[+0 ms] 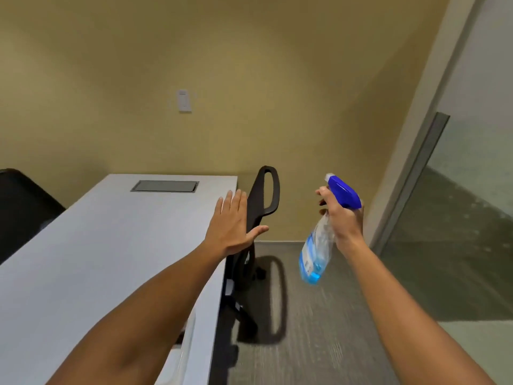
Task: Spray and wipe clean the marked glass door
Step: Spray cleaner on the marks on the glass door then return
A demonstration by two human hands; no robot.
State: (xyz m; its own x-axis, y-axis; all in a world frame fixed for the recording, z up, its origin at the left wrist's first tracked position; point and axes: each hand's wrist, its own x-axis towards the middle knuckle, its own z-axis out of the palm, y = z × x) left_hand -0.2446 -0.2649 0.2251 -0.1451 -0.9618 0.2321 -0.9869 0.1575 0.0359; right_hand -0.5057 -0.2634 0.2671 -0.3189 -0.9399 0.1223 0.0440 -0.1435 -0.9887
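Far left, one dark chair sits behind your one white bench, which has one recessed grey panel. Your left hand is open, fingers flat, held over the bench's right edge. A second black chair stands just beside that edge. Your right hand is wrapped around one spray bottle, blue head up, blue liquid low. The one glass door stands far right.
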